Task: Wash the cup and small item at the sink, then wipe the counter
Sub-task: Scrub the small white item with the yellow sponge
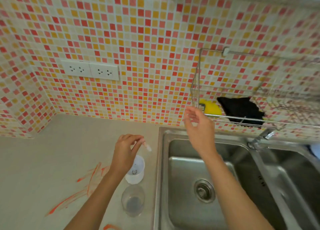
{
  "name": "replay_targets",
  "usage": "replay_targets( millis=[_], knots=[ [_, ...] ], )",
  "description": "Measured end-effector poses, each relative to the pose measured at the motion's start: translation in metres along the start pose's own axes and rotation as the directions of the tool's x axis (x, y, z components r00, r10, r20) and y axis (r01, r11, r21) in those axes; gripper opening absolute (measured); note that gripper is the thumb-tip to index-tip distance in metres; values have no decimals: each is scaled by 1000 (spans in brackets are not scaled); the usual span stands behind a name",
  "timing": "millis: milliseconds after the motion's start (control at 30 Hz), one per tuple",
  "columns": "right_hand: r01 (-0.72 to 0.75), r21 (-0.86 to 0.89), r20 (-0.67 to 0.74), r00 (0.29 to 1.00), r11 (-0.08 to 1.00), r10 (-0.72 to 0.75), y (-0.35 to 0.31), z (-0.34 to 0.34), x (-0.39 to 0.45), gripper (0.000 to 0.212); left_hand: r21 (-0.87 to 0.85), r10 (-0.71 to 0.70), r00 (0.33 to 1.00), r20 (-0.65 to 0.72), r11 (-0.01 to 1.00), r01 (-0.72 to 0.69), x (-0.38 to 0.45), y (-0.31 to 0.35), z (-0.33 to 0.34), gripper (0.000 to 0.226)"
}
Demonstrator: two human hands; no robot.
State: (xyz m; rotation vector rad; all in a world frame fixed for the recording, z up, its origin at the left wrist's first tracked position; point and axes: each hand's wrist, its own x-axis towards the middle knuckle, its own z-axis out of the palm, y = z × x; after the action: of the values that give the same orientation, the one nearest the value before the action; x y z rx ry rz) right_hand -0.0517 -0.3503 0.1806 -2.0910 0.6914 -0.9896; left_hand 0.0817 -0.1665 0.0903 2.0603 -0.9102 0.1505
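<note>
I'm looking at a brushed stainless sink [204,162], lower right. Matt beige counter [52,160], lower left, is showing orange smears [83,188]. Clear glass cup [133,201], white plastic cup [136,170]. Glossy mosaic tiles [138,39] above; wire metal rack [242,94].

I see 2 bare forearms reaching forward from the bottom edge. My left hand [127,149] is low, palm down, thumb and fingertips pinched together, wrist bent slightly. My right hand [199,124] is raised higher and further forward, fingers loosely spread and curled, blurred at the tips, gripping nothing I can make out.
</note>
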Motion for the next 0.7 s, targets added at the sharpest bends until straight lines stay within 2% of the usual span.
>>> replay_targets(
  millis=[67, 100, 167, 267, 367, 500, 600, 700],
  knots=[
    [63, -88, -166, 983, 994, -77, 2, -26, 35, 22, -69, 23, 1000, 16, 997, -22, 10, 24, 10, 13],
    [58, -158, -184, 979, 986, -87, 9, -33, 53, 22, -98, 33, 999, 25, 995, -30, 15, 35, 16, 13],
    [-18, -301, -95, 995, 953, -11, 30, -43, 87, 28, -167, 34, 998, 46, 986, -25, 25, 55, 29, 12],
    [-153, -377, 81, 977, 914, 197, 53, -46, 116, 45, -275, -36, 997, 66, 960, 53, 33, 76, 45, 11],
    [-168, -459, 170, 947, 872, 272, 64, -42, 122, 54, -325, -95, 993, 66, 939, 112, 32, 91, 59, 11],
    [-214, -456, 225, 911, 864, 345, 63, -42, 127, 47, -349, -157, 984, 83, 920, 177, 24, 106, 76, 15],
    [-163, -468, 211, 934, 868, 289, 60, -47, 123, 40, -364, -253, 965, 74, 893, 263, 15, 119, 84, 13],
    [-150, -268, 154, 969, 952, 195, 50, -55, 118, 42, -380, -360, 931, 63, 854, 356, 9, 138, 91, 13]
  ],
)
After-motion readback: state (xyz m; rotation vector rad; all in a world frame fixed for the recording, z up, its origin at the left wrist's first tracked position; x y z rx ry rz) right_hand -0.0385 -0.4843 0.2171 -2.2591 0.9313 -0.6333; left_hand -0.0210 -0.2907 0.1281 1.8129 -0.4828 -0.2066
